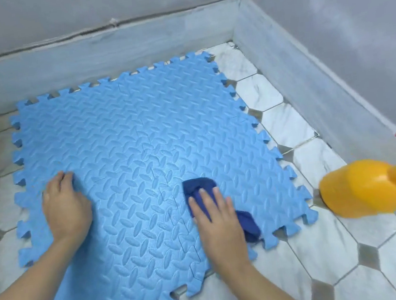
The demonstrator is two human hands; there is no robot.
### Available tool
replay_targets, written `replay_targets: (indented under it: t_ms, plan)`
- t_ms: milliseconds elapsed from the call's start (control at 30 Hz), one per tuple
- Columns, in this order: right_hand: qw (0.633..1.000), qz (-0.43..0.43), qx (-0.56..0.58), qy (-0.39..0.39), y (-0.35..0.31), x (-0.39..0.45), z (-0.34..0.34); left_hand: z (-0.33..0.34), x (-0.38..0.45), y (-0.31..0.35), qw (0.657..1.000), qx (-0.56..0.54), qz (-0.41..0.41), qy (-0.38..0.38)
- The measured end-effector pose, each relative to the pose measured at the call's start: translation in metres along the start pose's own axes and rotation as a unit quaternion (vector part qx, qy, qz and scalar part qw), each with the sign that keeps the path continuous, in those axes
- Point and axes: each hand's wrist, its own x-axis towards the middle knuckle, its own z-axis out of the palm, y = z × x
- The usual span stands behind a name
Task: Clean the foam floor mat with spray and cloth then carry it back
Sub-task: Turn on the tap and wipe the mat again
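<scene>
While left hand (66,209) presses mat (126,138) flat, fingers curled, I see right hand (214,215), fingers straight, on cloth (199,184) near mat's right edge; spray bottle (361,186) nozzle points right.

Looks like a corner of a home, floor level — white marbled octagonal floor tiles (324,246) with small grey inset squares, a grey-painted wall (339,10) with a matching skirting band along its base. Domestic touches too — an interlocking blue foam mat (126,138), an orange spray bottle (361,188) standing just beside it.
</scene>
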Motion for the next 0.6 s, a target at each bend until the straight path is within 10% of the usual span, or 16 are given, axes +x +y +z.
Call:
replay_targets:
  t_ms: [167, 400, 600]
  plan:
    - [0.989, -0.14, -0.008, -0.045, 0.006, 0.08, 0.002, 0.018, -0.043, 0.059, 0.99, 0.022, 0.116, -0.075]
    - [0.971, 0.228, 0.052, 0.052, 0.117, 0.16, -0.005, 0.017, -0.046, 0.061, 0.992, -0.004, 0.1, -0.078]
    - [0.978, -0.2, 0.013, -0.051, 0.028, 0.211, 0.03, 0.019, -0.044, 0.059, 0.988, -0.07, 0.118, -0.067]
